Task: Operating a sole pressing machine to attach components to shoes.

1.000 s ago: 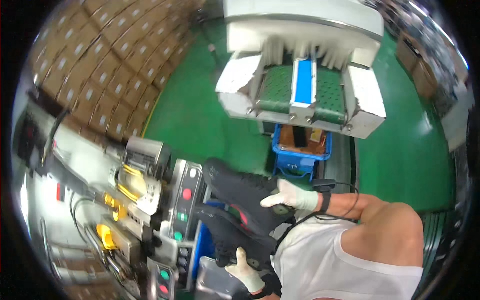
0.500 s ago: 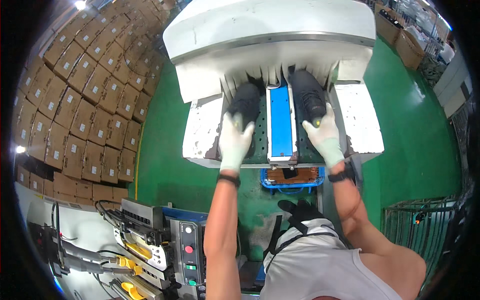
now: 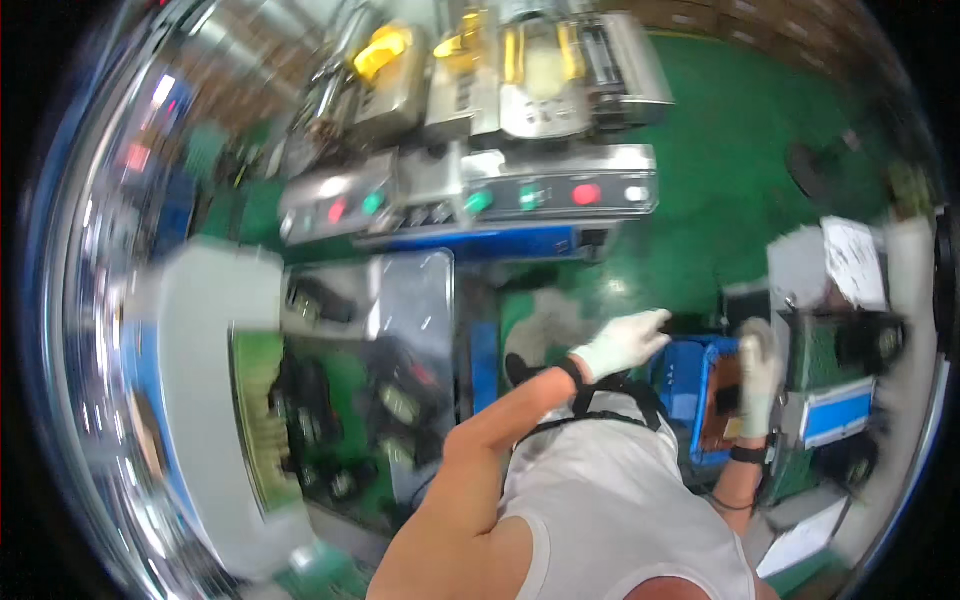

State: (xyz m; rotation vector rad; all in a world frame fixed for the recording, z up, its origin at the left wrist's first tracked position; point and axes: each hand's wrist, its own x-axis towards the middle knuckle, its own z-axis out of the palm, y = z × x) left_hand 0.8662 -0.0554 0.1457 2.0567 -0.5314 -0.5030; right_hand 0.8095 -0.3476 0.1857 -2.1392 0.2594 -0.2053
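Black sneakers (image 3: 310,395) cluster at left beside a pale machine (image 3: 215,400). The left hand (image 3: 622,346) is empty, fingers loosely extended; the right hand (image 3: 759,375) (too blurred to tell its grip) is beside conveyor belts (image 3: 812,355), whose blue divider (image 3: 838,412) presumably keeps another pair (image 3: 872,342) apart.

Worn are a white sleeveless top (image 3: 630,490), whitish gloves (image 3: 620,346) and black wristbands (image 3: 748,454).

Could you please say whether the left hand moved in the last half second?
Yes: the left hand has come off its black shoe, away from the fixed blue strip, toward the white top.
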